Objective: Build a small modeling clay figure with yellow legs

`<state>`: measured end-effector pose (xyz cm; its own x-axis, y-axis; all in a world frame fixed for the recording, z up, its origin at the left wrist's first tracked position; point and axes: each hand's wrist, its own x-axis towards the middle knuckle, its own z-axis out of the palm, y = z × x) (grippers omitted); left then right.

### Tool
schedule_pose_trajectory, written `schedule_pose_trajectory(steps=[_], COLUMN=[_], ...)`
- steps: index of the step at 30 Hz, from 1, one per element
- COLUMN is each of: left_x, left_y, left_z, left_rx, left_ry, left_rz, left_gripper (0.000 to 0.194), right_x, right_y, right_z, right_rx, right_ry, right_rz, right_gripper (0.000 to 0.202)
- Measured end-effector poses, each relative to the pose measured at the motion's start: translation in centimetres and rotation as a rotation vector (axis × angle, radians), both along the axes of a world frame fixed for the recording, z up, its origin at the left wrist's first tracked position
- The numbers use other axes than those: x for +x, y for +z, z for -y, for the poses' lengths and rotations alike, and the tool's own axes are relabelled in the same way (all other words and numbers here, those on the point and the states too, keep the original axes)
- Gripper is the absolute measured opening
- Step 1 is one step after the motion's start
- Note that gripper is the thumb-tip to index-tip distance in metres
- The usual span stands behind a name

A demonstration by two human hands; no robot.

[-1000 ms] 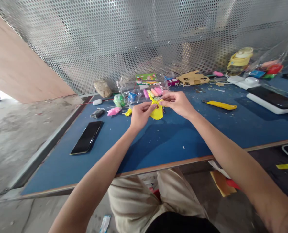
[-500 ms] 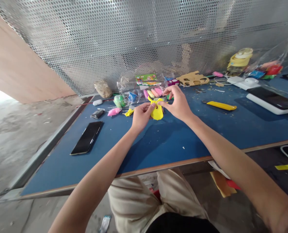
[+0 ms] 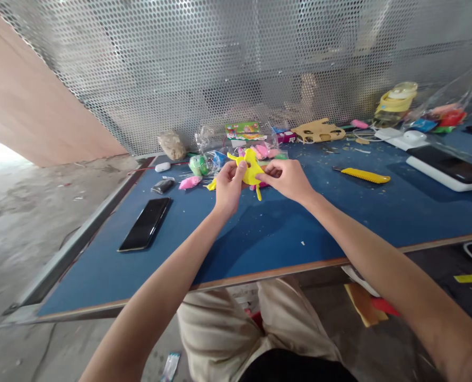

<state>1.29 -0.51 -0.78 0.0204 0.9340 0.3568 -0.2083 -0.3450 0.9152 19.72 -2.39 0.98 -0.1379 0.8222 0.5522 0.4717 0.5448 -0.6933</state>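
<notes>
A flat yellow clay piece with thin strips sticking out at its upper left and bottom is held above the blue table. My left hand pinches its left side, thumb on top near a small dark spot. On its right edge, my right hand closes with thumb and fingertips. Behind the hands lie pink clay packets. Left of my left hand are a bit of yellow clay, a pink clay packet and a green clay packet.
A black phone lies at left on the blue table. A yellow utility knife lies at right, before a power bank with a phone. A beige cut-out board and a yellow-topped bottle stand by the perforated metal screen.
The yellow clay piece has been turned, so its rounded part now points up and a strip hangs down. My right hand has come lower and closed on its right edge.
</notes>
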Motion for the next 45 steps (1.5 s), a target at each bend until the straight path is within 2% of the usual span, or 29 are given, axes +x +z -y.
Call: schedule_pose_trajectory(steps=[4,8,15,21,24,29,33,36,45], left_x=[0.0,-0.2,-0.4,-0.1,0.0,0.0,0.2,0.3,0.0], left_y=[-0.1,-0.2,0.4,0.8,0.9,0.9,1.0,1.0,1.4], left_z=[0.0,-0.2,0.3,0.8,0.9,1.0,1.2,1.3,1.6], left_rx=[0.044,0.065,0.083,0.101,0.107,0.082,0.100,0.087,0.104], left_ry=[-0.084,-0.062,-0.004,-0.059,-0.095,-0.140,-0.163,-0.138,-0.038], left_rz=[-0.047,-0.093,-0.217,-0.251,-0.257,-0.274,-0.275,-0.276,-0.280], left_gripper=[0.050,0.049,0.044,0.044,0.044,0.044,0.050,0.053,0.042], right_x=[0.2,0.3,0.4,0.5,0.5,0.5,0.4,0.2,-0.1], right_y=[0.0,0.0,0.2,0.3,0.3,0.1,-0.1,-0.2,-0.2], right_z=[-0.1,-0.2,-0.1,-0.1,-0.3,-0.8,-1.0,-0.9,-0.6], right_rx=[0.036,0.104,0.197,0.235,0.185,0.092,0.024,-0.032,-0.148], right_ry=[-0.009,-0.053,-0.038,-0.096,-0.087,0.007,0.042,0.066,0.155], right_rz=[-0.023,-0.014,-0.049,-0.106,-0.167,-0.221,-0.303,-0.327,-0.384], right_gripper=[0.041,0.035,0.031,0.032,0.034,0.037,0.040,0.041,0.047])
